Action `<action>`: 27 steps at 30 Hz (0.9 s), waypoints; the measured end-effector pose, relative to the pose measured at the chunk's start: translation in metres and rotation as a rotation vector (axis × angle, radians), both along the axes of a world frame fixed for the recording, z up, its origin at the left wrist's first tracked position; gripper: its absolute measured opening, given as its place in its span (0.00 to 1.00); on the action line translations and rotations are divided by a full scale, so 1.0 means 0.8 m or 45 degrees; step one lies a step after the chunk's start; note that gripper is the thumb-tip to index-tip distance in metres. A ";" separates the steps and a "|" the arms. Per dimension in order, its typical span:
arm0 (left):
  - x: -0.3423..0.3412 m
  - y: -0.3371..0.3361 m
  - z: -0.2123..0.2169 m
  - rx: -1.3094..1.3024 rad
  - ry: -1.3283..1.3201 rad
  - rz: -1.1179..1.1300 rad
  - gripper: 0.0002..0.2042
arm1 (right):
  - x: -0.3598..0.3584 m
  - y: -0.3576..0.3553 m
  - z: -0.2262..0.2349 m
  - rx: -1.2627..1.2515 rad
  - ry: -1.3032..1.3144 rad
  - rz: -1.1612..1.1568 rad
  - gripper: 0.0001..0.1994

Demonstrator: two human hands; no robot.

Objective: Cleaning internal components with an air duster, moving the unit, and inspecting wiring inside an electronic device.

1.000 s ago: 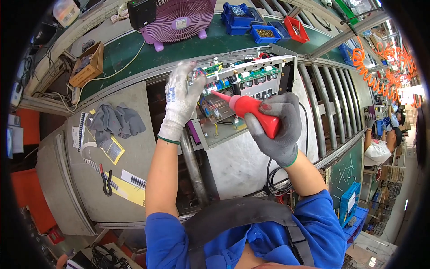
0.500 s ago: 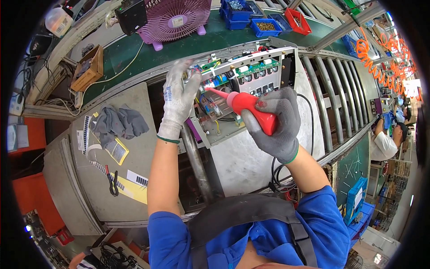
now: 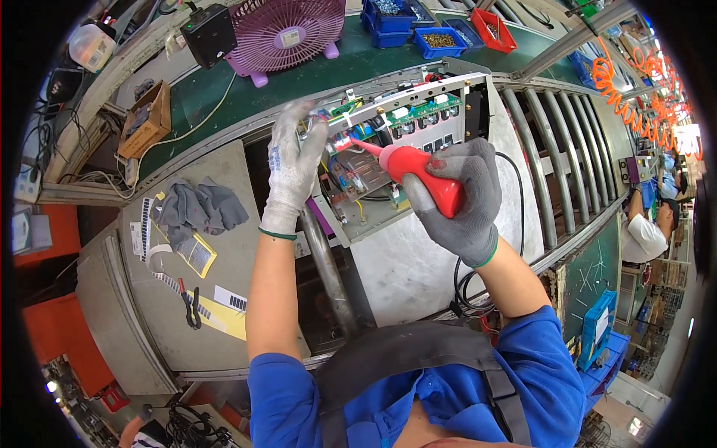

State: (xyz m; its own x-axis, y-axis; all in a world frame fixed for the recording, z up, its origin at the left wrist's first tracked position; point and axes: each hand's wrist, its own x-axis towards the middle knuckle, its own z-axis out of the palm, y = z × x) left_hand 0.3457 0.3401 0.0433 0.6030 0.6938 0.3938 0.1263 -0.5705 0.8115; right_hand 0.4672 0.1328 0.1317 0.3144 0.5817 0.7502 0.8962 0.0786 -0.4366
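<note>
In my right hand (image 3: 467, 198), grey-gloved, a red squeeze bottle (image 3: 411, 170) is gripped tilted. Its thin pink nozzle points up and left, the tip among the wires and parts inside an open metal equipment case (image 3: 373, 228). My left hand (image 3: 291, 160), in a whitish glove, is curled at the case's left end, by the coloured wires. Its fingertips are partly blurred, and what they hold is hidden. A green circuit board (image 3: 426, 112) runs behind the case's upper rail. Clear covers and a yellow wire show lower in the case.
Left, a grey cloth (image 3: 198, 205) and pliers (image 3: 190, 305) lie on a grey board. Behind stand a purple fan (image 3: 287, 33), blue bins (image 3: 439, 42) and a red bin (image 3: 493, 31). Metal rollers (image 3: 556, 160) run to the right; a black cable (image 3: 459, 280) loops beside the white panel.
The view has shifted slightly. The bottle stays in my right hand with its nozzle tip still inside the case. My left hand remains at the case's left end, its fingers slightly moved.
</note>
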 end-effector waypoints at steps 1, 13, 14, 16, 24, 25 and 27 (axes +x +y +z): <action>0.000 0.000 -0.001 -0.002 -0.001 0.001 0.19 | 0.001 0.000 -0.001 -0.002 -0.013 0.007 0.18; -0.001 0.010 -0.012 0.072 -0.077 -0.017 0.19 | -0.010 0.015 0.005 -0.063 0.067 0.117 0.17; -0.002 0.011 -0.011 0.066 -0.080 -0.014 0.19 | -0.014 0.020 0.004 -0.059 0.074 0.133 0.17; 0.000 0.011 -0.007 0.048 -0.060 -0.015 0.19 | -0.019 0.026 0.006 -0.061 0.052 0.130 0.16; -0.003 0.009 -0.012 0.079 -0.074 -0.012 0.19 | -0.025 0.027 0.004 -0.068 -0.078 0.080 0.18; -0.003 0.007 -0.011 0.066 -0.071 -0.011 0.19 | -0.026 0.025 0.005 -0.065 -0.098 0.060 0.18; -0.002 0.007 -0.016 0.064 -0.066 0.000 0.19 | -0.028 0.026 0.003 -0.064 -0.132 0.055 0.17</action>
